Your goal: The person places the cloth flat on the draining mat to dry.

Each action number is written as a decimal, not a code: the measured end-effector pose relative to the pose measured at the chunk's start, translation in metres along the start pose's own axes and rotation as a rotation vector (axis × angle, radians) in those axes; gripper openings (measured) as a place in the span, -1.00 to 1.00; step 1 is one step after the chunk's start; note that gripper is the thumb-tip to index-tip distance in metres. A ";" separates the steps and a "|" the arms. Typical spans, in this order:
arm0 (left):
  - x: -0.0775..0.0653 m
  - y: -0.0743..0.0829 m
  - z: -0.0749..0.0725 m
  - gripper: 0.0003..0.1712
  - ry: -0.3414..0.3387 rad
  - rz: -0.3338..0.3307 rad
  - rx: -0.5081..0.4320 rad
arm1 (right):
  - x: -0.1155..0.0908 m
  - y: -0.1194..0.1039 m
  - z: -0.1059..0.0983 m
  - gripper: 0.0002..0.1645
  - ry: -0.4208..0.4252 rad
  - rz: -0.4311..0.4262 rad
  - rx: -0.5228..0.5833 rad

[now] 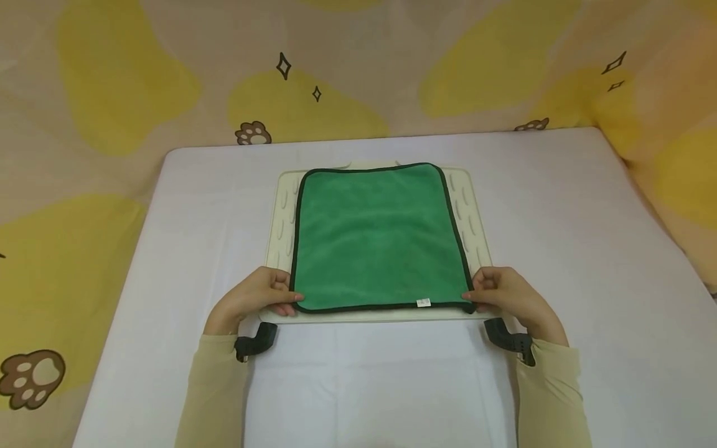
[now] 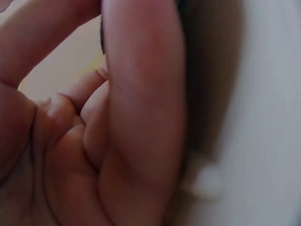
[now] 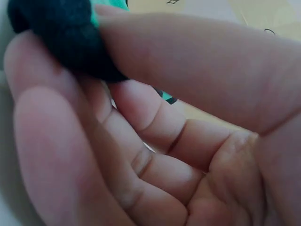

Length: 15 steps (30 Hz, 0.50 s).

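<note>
A green cloth (image 1: 381, 239) with a dark border lies spread over a pale, cream-coloured mat (image 1: 282, 214) with raised oval marks. At the cloth's near left corner, my left hand (image 1: 260, 294) pinches the edge, thumb on top and fingers beneath. My right hand (image 1: 504, 292) grips the near right corner the same way; in the right wrist view the dark border (image 3: 70, 40) is caught between thumb and fingers. Close up, the left hand (image 2: 141, 108) fills most of its wrist view, which mostly hides the cloth. A small white label (image 1: 423, 303) sits on the cloth's near edge.
The mat rests on a table with a white cover (image 1: 560, 218). Behind and beside the table hangs a yellow and beige patterned curtain (image 1: 347, 74). A dark wrist camera (image 1: 257, 341) is worn on each arm, below the beige sleeves (image 1: 215, 386).
</note>
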<state>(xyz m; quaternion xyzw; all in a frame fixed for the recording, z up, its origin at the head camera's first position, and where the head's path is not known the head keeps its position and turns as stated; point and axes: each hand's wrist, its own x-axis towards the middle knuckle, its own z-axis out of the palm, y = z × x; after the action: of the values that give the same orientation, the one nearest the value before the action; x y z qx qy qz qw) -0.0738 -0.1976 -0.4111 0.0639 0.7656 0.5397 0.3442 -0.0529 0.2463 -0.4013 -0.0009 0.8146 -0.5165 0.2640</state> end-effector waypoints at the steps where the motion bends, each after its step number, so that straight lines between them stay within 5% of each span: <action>1: 0.000 -0.001 0.000 -0.76 -0.006 0.001 0.006 | -0.001 0.000 0.000 -0.72 -0.004 0.003 0.001; 15: -0.001 0.000 -0.001 -0.73 -0.004 0.003 0.045 | -0.001 -0.004 0.001 -0.73 0.006 0.017 0.022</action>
<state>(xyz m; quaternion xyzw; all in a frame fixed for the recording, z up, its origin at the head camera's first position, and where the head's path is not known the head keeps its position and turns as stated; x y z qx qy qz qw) -0.0732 -0.1986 -0.4101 0.0735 0.7768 0.5227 0.3434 -0.0527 0.2439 -0.3982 0.0105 0.8096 -0.5230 0.2661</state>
